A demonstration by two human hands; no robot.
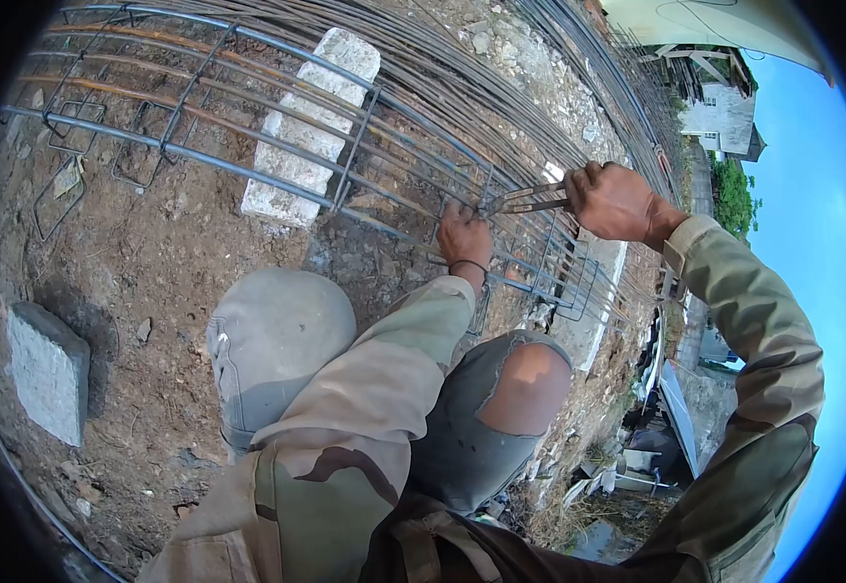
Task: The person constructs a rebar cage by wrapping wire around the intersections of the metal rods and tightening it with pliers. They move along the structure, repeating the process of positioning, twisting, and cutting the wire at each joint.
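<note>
Steel rebar cage [277,146] lies low over bare dirt, its long bars running away from the camera and crossed by rectangular stirrups [559,262]. It rests on a pale concrete block [311,126]; a second block [49,369] sits apart on the ground to the left. The joint being worked is where a stirrup meets a long bar, just ahead of the person's knees [277,330].

Right hand [617,199] is closed around the handles of pincers [525,202], whose nose points left toward that joint. Left hand [464,238] is curled down onto a bar right beside the nose, fingers wrapped on the steel; a dark band circles its wrist. Whether tie wire sits in the nose is too small to tell.

My judgement on doing this well: the left hand should press stirrup and bar hard together so the crossing cannot slip while the pincers turn. The nose ought to bite close to the bar, then twist with a slight pull, stopping once the joint is snug, since over-twisting snaps thin wire. Fingers belong clear of the nose, as they lie very near it now. The squat looks steady, both knees forward, which helps keep the pull straight. Loose rubble and spare stirrups [64,189] on the dirt to the left could trip a shifting foot.
</note>
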